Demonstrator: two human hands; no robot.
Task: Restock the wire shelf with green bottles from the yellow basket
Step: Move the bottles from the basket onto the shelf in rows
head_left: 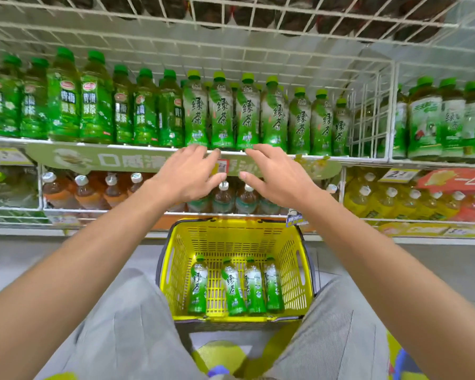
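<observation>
Supermarket drinks shelving fills my feed, with a white wire shelf point(258, 57) straight ahead. My left hand point(188, 174) and right hand point(276, 174) both hover with fingers spread and loose, holding nothing, just before the shelf's front edge. Behind them I count seven upright green-labelled tea bottles point(221, 116) in the front row. Below, between my knees, a yellow plastic basket point(176, 270) holds four green bottles point(233, 286) lying side by side.

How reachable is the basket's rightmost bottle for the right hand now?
Likely yes: right hand is empty at the shelf edge; the rightmost bottle lies uncovered in the open-topped yellow basket below.
</observation>
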